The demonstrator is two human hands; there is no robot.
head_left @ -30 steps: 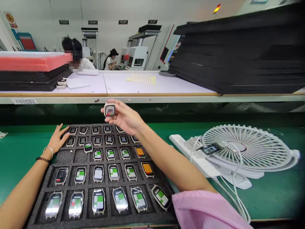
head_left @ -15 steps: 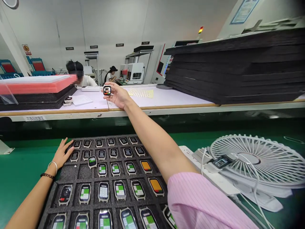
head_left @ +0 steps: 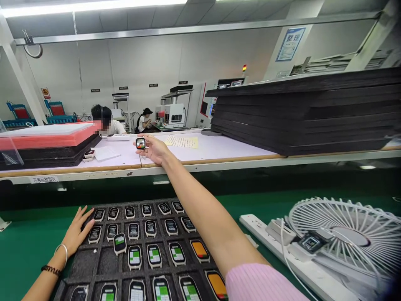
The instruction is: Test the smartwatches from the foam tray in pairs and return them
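In my right hand (head_left: 155,149), stretched out over the raised shelf, a smartwatch (head_left: 140,144) without a strap is held up between the fingers, its lit screen facing me. My left hand (head_left: 77,229) lies with spread fingers on the back left corner of a black foam tray (head_left: 83,263). Rows of strapless watches fill most of the tray's compartments; some screens show dark text, others green and white or orange blocks. One watch (head_left: 119,243) rests tilted across a compartment divider, beside two compartments without watches. My right forearm hides part of the tray's right side.
A white fan (head_left: 341,234) lies beside a power strip (head_left: 266,234) with cables, a small device (head_left: 310,241) on it. Black foam sheets (head_left: 300,113) are stacked on the shelf (head_left: 150,167). Red and black foam (head_left: 50,136) stands left. Two people sit beyond the shelf.
The camera view has tilted upward, so everything appears lower. The screen of the watch in my right hand shows a different picture. Both hands keep nearly the same places.
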